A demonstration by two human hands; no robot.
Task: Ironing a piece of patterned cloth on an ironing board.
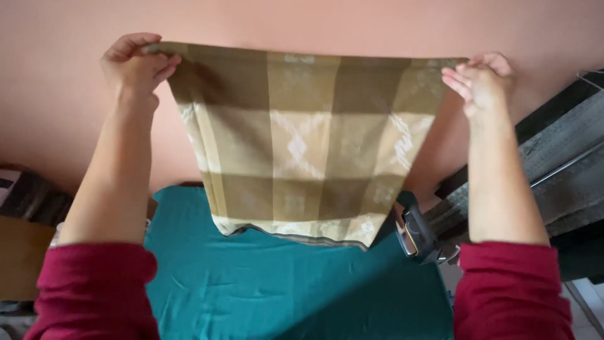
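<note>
I hold up an olive and cream checked cloth [302, 145] with woven pale flower patterns, stretched flat in front of a pink wall. My left hand [133, 66] pinches its upper left corner. My right hand [481, 80] pinches its upper right corner. The cloth hangs straight down, and its lower hem sits just above a board covered in teal fabric [270, 289]. Both my sleeves are dark red.
A dark clothes iron [420, 236] rests at the right end of the teal board. Grey and dark shelving [566, 164] stands on the right. A brown box [19, 255] and striped fabric [25, 192] lie at the left.
</note>
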